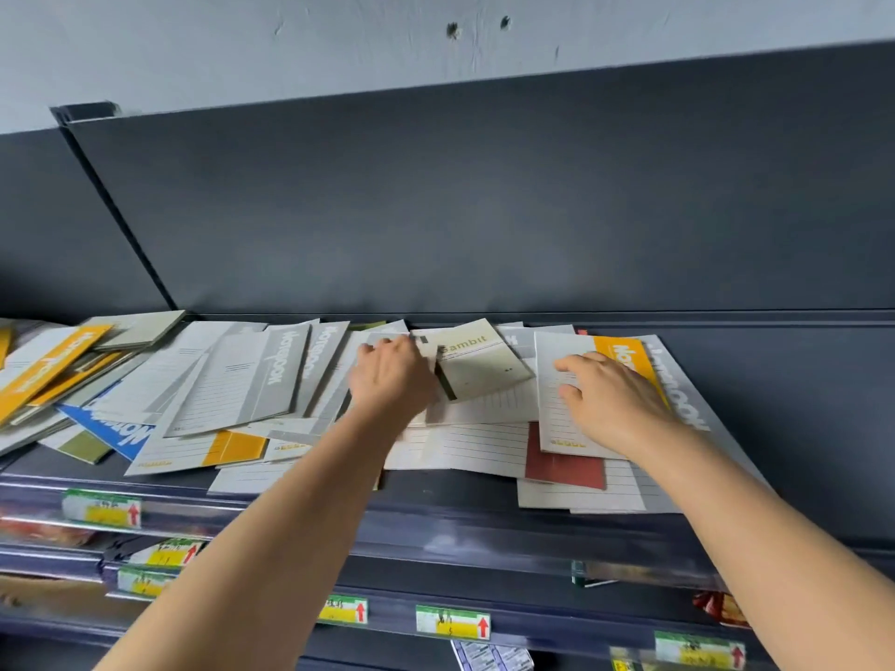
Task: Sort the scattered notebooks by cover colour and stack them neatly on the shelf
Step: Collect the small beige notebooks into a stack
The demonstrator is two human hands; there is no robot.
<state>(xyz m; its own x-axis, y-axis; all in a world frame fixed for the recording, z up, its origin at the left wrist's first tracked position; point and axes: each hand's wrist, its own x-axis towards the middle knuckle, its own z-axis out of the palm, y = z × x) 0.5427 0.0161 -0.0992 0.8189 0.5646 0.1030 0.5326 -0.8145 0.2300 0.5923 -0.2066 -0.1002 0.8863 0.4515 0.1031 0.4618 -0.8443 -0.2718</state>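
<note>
My arms [300,540] nearest; right hand [611,397] flat on yellow notebook [623,352], left hand [392,376] blurred, grip unclear. Thin, slick: I'd pinch spine.

One cream Gambit notebook [477,363] lies among the scatter on the shelf [799,404]. Left of it are two grey notebooks [281,368], one blue notebook [114,428] and at least three yellow notebooks [48,375]. Right of it are one yellow-banded notebook [624,358], one grey-edged notebook [678,380] and one red notebook [564,464]. Two hands flank it, the left hand [392,375] and the right hand [610,394]. Below it run at least six price tags [453,622].
</note>
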